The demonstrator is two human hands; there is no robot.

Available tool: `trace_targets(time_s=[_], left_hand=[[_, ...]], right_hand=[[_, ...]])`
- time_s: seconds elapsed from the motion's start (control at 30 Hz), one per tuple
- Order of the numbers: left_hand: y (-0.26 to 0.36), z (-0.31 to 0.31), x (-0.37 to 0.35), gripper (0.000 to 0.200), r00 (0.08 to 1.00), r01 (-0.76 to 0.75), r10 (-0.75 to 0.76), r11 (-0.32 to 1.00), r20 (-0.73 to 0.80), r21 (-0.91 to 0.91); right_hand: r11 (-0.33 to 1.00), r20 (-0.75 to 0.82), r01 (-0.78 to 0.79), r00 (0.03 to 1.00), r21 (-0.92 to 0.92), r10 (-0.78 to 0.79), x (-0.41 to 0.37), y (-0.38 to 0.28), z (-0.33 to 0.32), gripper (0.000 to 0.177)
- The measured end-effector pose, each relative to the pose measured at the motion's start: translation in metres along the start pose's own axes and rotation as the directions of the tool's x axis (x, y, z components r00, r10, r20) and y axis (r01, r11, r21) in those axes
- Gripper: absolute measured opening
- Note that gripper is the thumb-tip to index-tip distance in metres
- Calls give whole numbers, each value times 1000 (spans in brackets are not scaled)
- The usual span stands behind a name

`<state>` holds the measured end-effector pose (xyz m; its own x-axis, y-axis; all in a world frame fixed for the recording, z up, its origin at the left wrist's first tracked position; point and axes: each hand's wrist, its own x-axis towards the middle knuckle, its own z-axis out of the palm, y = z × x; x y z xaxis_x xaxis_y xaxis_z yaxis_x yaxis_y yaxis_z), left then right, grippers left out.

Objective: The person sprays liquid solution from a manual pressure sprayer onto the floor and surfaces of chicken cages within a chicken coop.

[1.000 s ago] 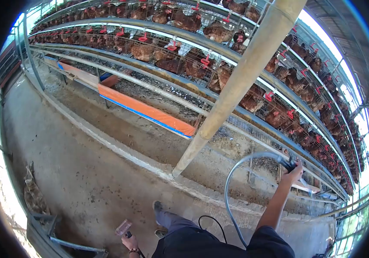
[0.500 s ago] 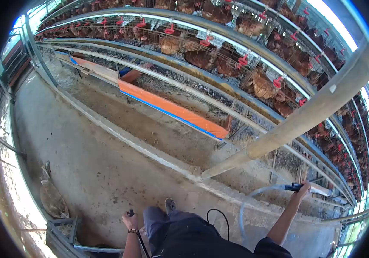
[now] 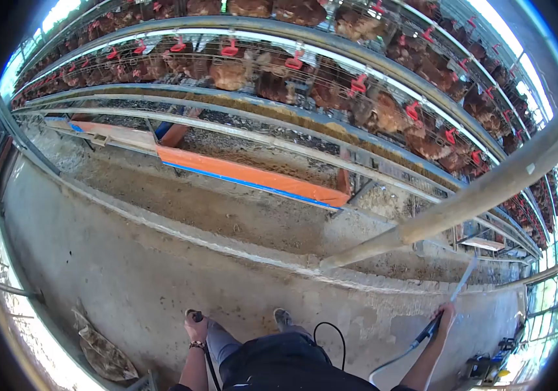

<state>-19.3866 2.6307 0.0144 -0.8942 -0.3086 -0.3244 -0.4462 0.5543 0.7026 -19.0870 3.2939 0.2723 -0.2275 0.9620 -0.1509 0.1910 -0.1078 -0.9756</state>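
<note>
My left hand is closed around the black end of a pump lever, whose thin bar runs back along my left side. At the right, my right hand grips the black handle of a spray wand. The wand's pale lance points up and away toward the low wall, and a clear hose trails from the handle toward my body. A thin black cord loops out beside my waist.
Rows of caged brown hens with red drinkers stand ahead. Below them is an orange-sided trough. A slanted post rises from the low concrete curb. A crumpled sack lies left; dark equipment sits at lower right.
My right hand has come lower and nearer my body, and the spray wand now points up and away. My left hand stays on the pump lever. The view has shifted.
</note>
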Motion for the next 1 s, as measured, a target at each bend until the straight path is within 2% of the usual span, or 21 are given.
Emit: trace_targets(time_s=[0.07, 0.1, 0.13, 0.17, 0.23, 0.27, 0.33, 0.37, 0.4, 0.43, 0.5, 0.57, 0.63, 0.67, 0.73, 0.77, 0.8, 0.83, 0.87, 0.93, 1.0], left_hand=[[-16, -29, 36, 27, 999, -35, 34, 999, 2, 14], [-30, -44, 55, 26, 998, -57, 57, 998, -3, 16], [-42, -57, 76, 25, 997, -81, 81, 997, -8, 11], [-52, -76, 94, 23, 1000, -11, 11, 999, 25, -31], [-66, -122, 128, 20, 987, 134, -124, 986, 103, -99], [-72, -150, 140, 19, 978, 162, -146, 981, 152, -103], [-70, -192, 168, 16, 957, 209, -174, 968, 232, -138], [-73, -207, 183, 16, 947, 226, -184, 964, 263, -139], [-79, -218, 194, 15, 934, 247, -199, 959, 296, -135], [-88, -231, 204, 15, 920, 268, -215, 955, 328, -125], [-100, -260, 227, 14, 860, 384, -238, 884, 451, -266], [-100, -286, 247, 16, 782, 498, -231, 790, 579, -357], [-84, -332, 261, 19, 692, 605, -203, 688, 693, -402], [-78, -362, 269, 21, 674, 635, -180, 636, 717, -438], [-70, -425, 275, 26, 637, 699, -126, 509, 760, -502], [-68, -464, 267, 29, 693, 663, -96, 474, 715, -579], [-66, -507, 255, 32, 747, 620, -69, 433, 661, -654], [-73, -556, 241, 35, 750, 609, 95, 291, 655, -738], [-96, -588, 233, 38, 682, 546, 460, 196, 568, -814], [-75, -638, 234, 23, 353, 467, 793, 309, 496, -828], [-93, -673, 190, 23, 798, 179, 457, 442, 393, -879]], right_hand=[[988, -126, 126, 983, -90, -137, -20, 67, -4, 5], [997, -88, -81, 993, -15, 80, -52, 65, 14, 5], [958, -36, -283, 958, 52, 285, -93, 53, 39, 6], [875, 26, -473, 881, 105, 473, -132, 41, 69, 8], [727, 398, -687, 672, 19, 625, -191, 39, 118, 6], [776, 371, -630, 725, 16, 580, -251, 13, 170, 5], [848, 434, -527, 778, 54, 455, -348, 4, 248, 5], [733, 538, -652, 554, -194, 635, -367, -4, 290, 9], [678, 639, -690, 407, -253, 653, -396, -2, 329, 11], [637, 746, -658, 168, -402, 644, -409, 20, 362, 14], [751, 848, -449, -28, -484, 529, -486, -34, 462, 18], [686, 922, -618, -206, -383, 329, -530, -53, 524, 20], [922, 959, -261, -75, -284, 274, -546, -71, 559, 21], [965, 971, -217, 155, -146, 182, -544, -76, 568, 20], [982, 831, -180, 554, 62, 50, -482, -54, 547, 12], [985, 700, -106, 714, 136, -20, -452, -45, 537, 10], [981, 404, -30, 913, 192, -51, -441, -48, 529, 7], [975, 203, 167, 960, 146, -194, -404, -24, 509, 9], [968, 147, 153, 972, 198, -184, -416, -32, 524, 10], [945, 56, 138, 985, 296, -161, -439, -63, 568, 11], [959, 314, 73, 935, 276, -162, -485, -70, 656, 15]])
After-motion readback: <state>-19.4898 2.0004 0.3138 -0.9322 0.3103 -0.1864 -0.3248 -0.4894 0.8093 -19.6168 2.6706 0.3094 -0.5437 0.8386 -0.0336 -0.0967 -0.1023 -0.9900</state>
